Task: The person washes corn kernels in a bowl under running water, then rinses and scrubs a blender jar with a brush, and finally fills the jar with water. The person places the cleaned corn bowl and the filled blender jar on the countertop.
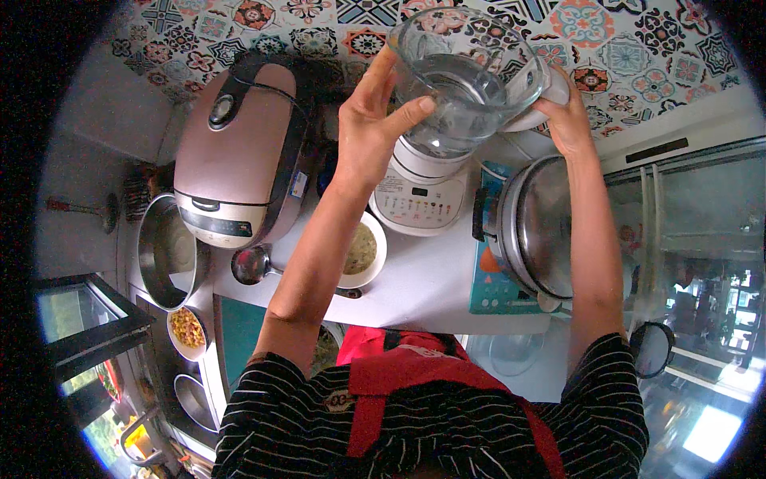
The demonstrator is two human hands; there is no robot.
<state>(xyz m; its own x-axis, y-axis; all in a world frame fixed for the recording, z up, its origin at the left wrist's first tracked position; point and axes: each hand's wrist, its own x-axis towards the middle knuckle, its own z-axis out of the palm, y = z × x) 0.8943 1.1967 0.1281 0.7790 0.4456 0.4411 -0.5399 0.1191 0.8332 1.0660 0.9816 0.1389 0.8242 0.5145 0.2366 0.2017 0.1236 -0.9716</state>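
Both my hands hold a clear glass blender jug (461, 78) over its white blender base (422, 200). My left hand (374, 114) presses against the jug's left side, thumb in front. My right hand (565, 114) is closed around the jug's white handle (535, 114). Some clear liquid seems to lie in the jug. Whether the jug's white collar touches the base cannot be told. A white bowl (378, 254) of greenish, speckled food stands below the base, partly behind my left forearm. A metal ladle (251, 264) lies to its left.
A pinkish-brown rice cooker (239, 143) stands at the left, beside a steel pot (146, 257). A lidded steel pan (541, 233) sits on a teal board or cooktop (488, 287) at the right. Lower left is a bowl of yellow and pink diced food (187, 332). Patterned tiles (580, 30) cover the wall.
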